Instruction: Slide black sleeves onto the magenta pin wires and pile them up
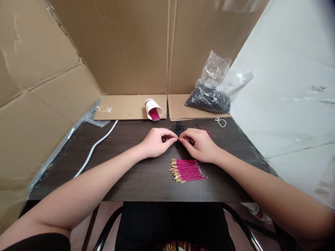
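Observation:
My left hand [159, 142] and my right hand [201, 145] meet fingertip to fingertip over the dark table [136, 177]. Thumb and forefinger are pinched on each; whatever they grip is too small to make out. Just behind the fingertips lies a heap of short black tubes [178, 127], partly covered by my hands. Nearer to me is a spread bundle of magenta wires [187, 170], gold ends pointing left and silvery tips right. Beyond my right hand rest a few magenta wires with black sleeves [205, 130].
A white paper cup [150, 103] lies tipped on cardboard, with magenta wires inside. At the back right sits a clear bag of black tubes [209, 99]. Pale rubber bands [222, 122] lie near it, and a white cable [94, 148] crosses the left side. Cardboard walls [131, 45] stand behind.

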`<action>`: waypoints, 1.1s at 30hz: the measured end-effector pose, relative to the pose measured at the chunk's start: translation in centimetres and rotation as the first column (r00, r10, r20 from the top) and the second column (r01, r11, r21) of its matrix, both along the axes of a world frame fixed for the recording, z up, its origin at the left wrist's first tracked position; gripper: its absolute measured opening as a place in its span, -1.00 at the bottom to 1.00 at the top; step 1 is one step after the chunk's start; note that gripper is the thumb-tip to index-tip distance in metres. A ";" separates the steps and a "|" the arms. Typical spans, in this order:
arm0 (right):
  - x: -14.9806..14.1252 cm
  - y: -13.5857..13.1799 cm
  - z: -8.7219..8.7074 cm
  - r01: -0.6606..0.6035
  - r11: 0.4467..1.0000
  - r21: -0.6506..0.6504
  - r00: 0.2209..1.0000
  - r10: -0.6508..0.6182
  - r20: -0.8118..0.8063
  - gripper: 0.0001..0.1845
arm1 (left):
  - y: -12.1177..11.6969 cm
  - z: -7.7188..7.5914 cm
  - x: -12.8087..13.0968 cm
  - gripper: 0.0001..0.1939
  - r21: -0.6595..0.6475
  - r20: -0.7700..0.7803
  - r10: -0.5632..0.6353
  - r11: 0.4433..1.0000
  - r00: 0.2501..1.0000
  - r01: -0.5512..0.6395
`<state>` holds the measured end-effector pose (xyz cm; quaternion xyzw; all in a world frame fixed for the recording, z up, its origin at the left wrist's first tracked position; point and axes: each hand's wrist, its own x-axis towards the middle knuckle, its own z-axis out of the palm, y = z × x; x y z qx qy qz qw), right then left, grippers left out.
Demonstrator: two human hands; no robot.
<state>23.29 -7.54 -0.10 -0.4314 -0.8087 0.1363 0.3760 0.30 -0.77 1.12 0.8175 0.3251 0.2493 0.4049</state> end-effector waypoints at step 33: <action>7.6 3.5 2.7 0.629 0.747 -0.213 0.686 -0.406 0.603 -0.83 | 0.5 -0.2 -0.3 -0.73 0.048 -0.072 0.011 0.999 0.997 -0.007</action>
